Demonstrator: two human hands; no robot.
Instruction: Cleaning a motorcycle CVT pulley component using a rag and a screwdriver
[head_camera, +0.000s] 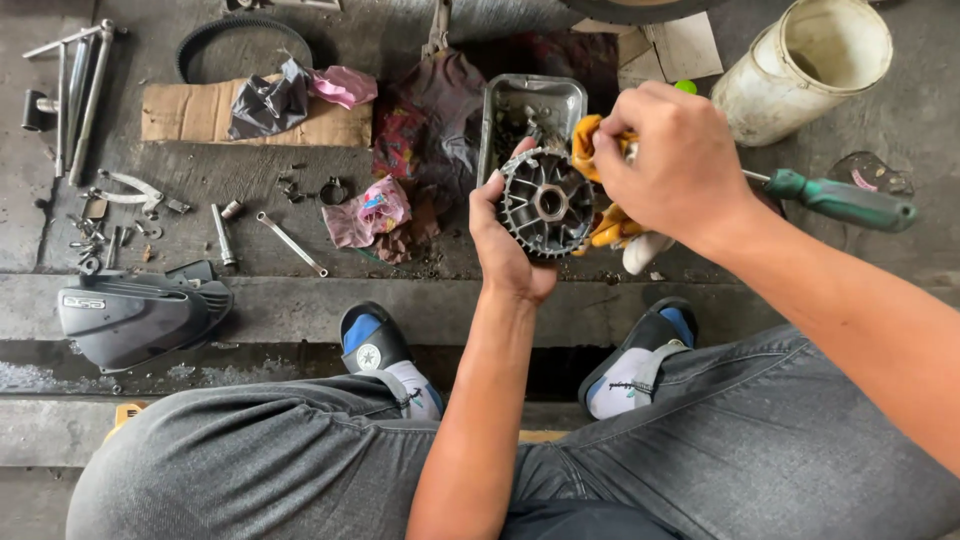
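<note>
While gripped only at its rim, the finned pulley (547, 203) may slip from greasy fingers.
At frame centre, left hand (500, 245) clasps the pulley above the metal tray (530, 100); right hand (672, 160), clenched on a yellow rag (600, 185), presses sideways, risking a drop onto the concrete floor (300, 300).

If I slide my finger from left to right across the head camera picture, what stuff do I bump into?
Long metal rods → grey plastic cover → small wrench → pink rag → left hand holding a round finned metal part → right hand with a yellow cloth → green-handled screwdriver.
</note>
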